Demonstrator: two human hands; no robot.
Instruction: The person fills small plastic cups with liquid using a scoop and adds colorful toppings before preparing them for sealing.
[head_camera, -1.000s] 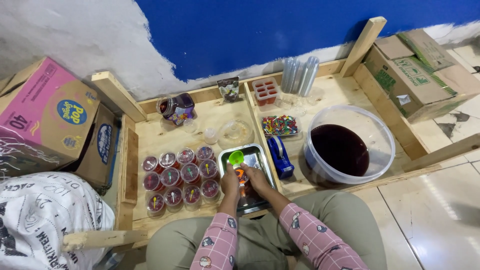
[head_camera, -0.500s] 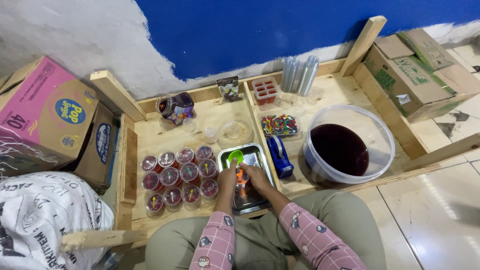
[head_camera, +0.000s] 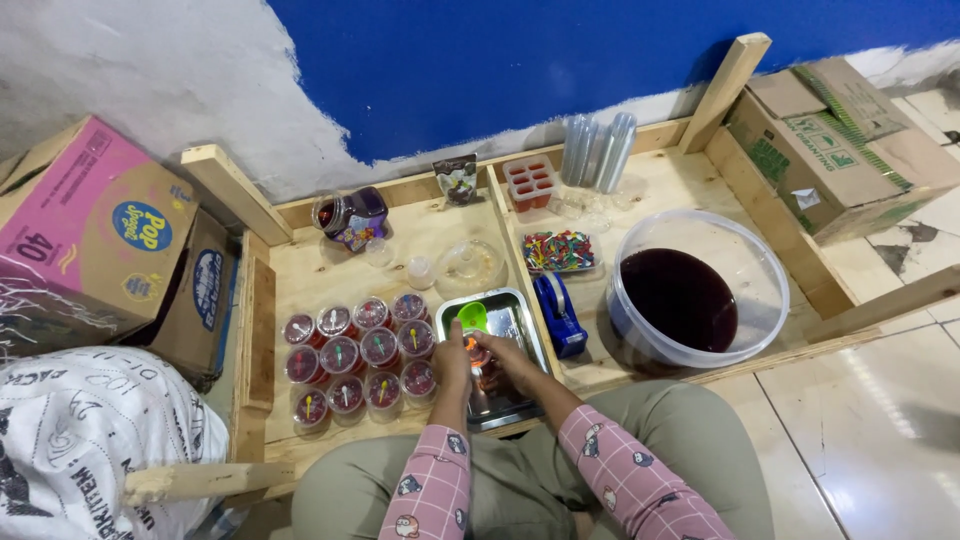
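Wood tray (head_camera: 330, 262): pale plywood with raised rails, walled off on the far side; everything below is placed from the steel pan.
Tub (head_camera: 697, 290): big clear round one, dark red liquid inside, right of the pan and well apart from it.
Steel pan (head_camera: 497, 350): shiny rectangle at the tray's near edge, long axis running away from the person, a green funnel (head_camera: 472, 316) in its far end.
Filled cups (head_camera: 358, 358): three rows of red, lidded ones just left of the pan, the nearest almost touching its rim.
Tape dispenser (head_camera: 558, 313): blue, just right of the pan.
Left hand (head_camera: 452, 362): over the pan's left side, fingers curled against the small cup, forefinger pointing up toward the funnel.
Right hand (head_camera: 503, 358): over the pan's middle, closed around the cup from the right.
Small cup (head_camera: 477, 357): red, orange at the top, upright in the pan between both hands, equally near to each.
Room: tight left and right; open only upward and toward the pan's near end.
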